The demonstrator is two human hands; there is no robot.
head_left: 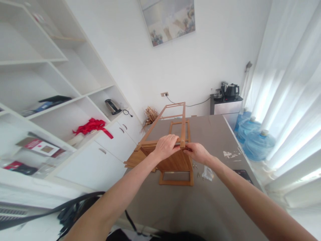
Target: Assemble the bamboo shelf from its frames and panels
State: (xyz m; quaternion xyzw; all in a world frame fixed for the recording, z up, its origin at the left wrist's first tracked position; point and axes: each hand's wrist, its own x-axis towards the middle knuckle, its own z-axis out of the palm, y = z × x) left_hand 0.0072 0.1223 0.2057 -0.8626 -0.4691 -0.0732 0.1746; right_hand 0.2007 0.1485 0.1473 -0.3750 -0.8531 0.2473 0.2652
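Observation:
A partly assembled wooden rack [183, 129], with open rectangular frames and a slatted panel [175, 162], stands on the grey-brown table [210, 204]. My left hand [167, 147] is wrapped over the panel's upper edge, close to the corner where it meets an upright frame. On the other side of that corner, my right hand [199, 152] has its fingers pinched against the wood; anything between them is too small or hidden to name. Small metal fittings [195, 165] and a clear plastic bag [207, 173] lie below my right hand.
More wooden boards [135, 159] rest at the table's left side. A black phone [243, 174] lies near the right edge, with white scraps [230, 154] beyond it. Water jugs [259, 144] stand right of the table. White shelving [82, 97] lines the left.

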